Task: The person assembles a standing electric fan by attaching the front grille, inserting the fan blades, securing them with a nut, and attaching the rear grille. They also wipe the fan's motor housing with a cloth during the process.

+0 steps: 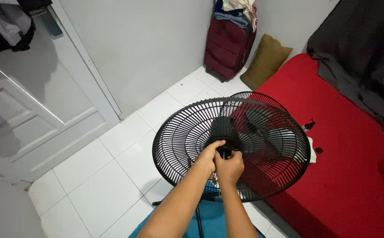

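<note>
A: Where's the fan relative to the hands?
B: Black fan grille [187,132] is dead centre, tilted face-up toward the camera, on a stand over the white tile floor [99,176] — both hands sit at its centre hub [224,151], right in front of the person.
A: Arm pose?
B: Both forearms come up from the bottom edge and converge at the hub, bare, wrists nearly touching. Left hand [207,158] lies on the left of the hub, right hand [229,166] just below and to the right of it.
A: Fingers?
B: Both curled in, not spread. Left fingers are bent onto the hub's upper edge, right hand is closed round the small dark part at the middle — can't tell exactly how tight, knuckles hide the tips. The two hands press side by side.
A: Surroundings?
B: Red mattress [355,176] just right of the fan, blades visible behind the grille, maroon suitcase [227,46] and olive cushion [266,59] at the far wall, white door [46,110] left, blue mat [209,216] under the stand
</note>
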